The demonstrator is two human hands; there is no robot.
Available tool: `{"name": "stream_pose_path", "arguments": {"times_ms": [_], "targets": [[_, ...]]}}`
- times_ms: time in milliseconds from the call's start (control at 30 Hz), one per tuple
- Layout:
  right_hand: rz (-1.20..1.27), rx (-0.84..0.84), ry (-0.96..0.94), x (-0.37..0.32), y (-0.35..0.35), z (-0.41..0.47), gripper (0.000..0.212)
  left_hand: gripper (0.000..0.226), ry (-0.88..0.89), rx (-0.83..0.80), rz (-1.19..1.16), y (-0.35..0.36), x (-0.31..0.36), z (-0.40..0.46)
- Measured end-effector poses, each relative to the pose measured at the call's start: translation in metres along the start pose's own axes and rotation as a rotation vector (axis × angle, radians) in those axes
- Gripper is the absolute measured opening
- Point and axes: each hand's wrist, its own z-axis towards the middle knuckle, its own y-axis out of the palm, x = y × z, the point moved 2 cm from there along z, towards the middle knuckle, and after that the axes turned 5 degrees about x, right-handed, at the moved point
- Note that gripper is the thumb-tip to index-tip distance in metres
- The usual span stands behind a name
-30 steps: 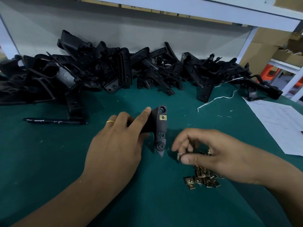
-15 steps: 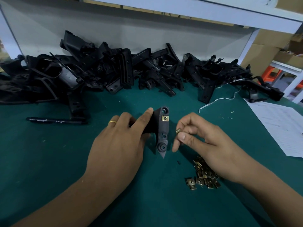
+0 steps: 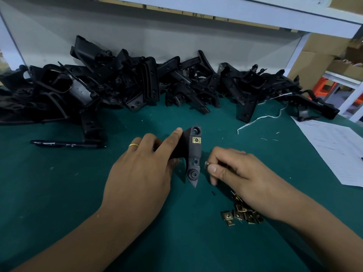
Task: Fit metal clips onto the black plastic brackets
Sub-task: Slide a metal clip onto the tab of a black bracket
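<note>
At frame centre, the left hand [image 3: 141, 169] grips the black bracket [image 3: 191, 156] upright. Just right of it, the right hand [image 3: 235, 171] pinches a metal clip [image 3: 206, 164].

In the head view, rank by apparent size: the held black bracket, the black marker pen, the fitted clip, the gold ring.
1. black bracket and marker pen: alike in length; bracket bulkier but nearer, so unranked.
2. fitted clip and gold ring: look alike, too close to rank.
</note>
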Motion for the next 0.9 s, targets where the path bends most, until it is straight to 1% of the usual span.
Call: {"name": "stream_pose_path", "arguments": {"times_ms": [33,100,233,400,600,700,800,900], "targets": [[-0.016,-0.009,-0.009,-0.0004,0.0012,0.0002,0.022,0.058,0.001,-0.001,-0.002,0.0000,0.0001,0.0002],[-0.005,0.039,-0.033,-0.0007,0.0021,0.0015,0.020,0.058,-0.001,-0.007,-0.006,0.0001,0.0000,0.0006],[0.141,0.217,-0.069,-0.0012,-0.0013,0.0038,0.023,0.062,-0.010,-0.018,-0.010,0.0002,-0.0004,0.0005],[0.318,0.293,-0.073,-0.0003,0.0016,0.0038,0.021,0.062,-0.007,-0.017,-0.026,0.0006,-0.0007,0.0004],[0.492,0.259,-0.045,0.0010,0.0079,0.0055,0.022,0.065,-0.005,-0.019,-0.017,0.0021,-0.0014,0.0010],[0.567,0.232,-0.045,0.0001,0.0077,0.0063,0.024,0.062,0.001,-0.012,-0.018,0.0021,-0.0012,0.0009],[0.609,0.263,-0.024,0.0007,0.0079,0.0091,0.026,0.058,-0.001,-0.007,-0.027,0.0011,-0.0016,0.0009],[0.649,0.268,-0.003,0.0016,0.0075,0.0096,0.019,0.057,-0.003,-0.010,-0.026,0.0010,-0.0015,0.0008]]}}
